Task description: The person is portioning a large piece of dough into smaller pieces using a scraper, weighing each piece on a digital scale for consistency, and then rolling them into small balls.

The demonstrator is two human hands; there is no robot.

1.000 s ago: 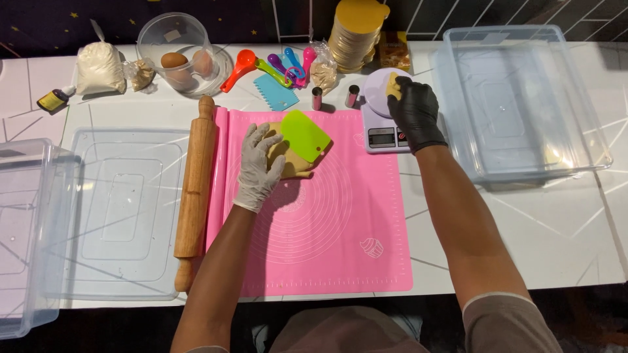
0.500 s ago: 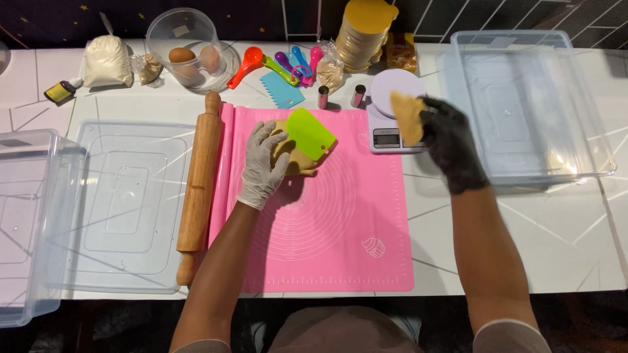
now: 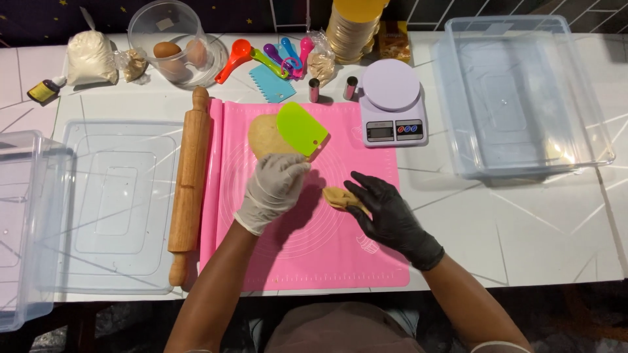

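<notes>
A pink silicone mat [image 3: 307,248] lies on the white table in front of me. My left hand [image 3: 271,189], in a white glove, holds a green plastic scraper [image 3: 301,129] over a tan lump of dough [image 3: 265,136] at the mat's far edge. My right hand [image 3: 386,212], in a black glove, grips a small piece of dough [image 3: 340,196] and rests with it on the middle of the mat, close beside my left hand. The round plate of the small kitchen scale [image 3: 391,85] behind the mat is bare.
A wooden rolling pin [image 3: 190,176] lies along the mat's left edge. A clear lid [image 3: 111,202] and bin [image 3: 19,222] sit left, another clear bin [image 3: 523,91] right. At the back: flour bag [image 3: 90,57], bowl with eggs [image 3: 171,46], coloured measuring spoons [image 3: 275,52], teal scraper [image 3: 272,84].
My right hand lifted the small dough piece off the scale and brought it down onto the middle of the mat. My left hand stayed on the scraper at the large dough.
</notes>
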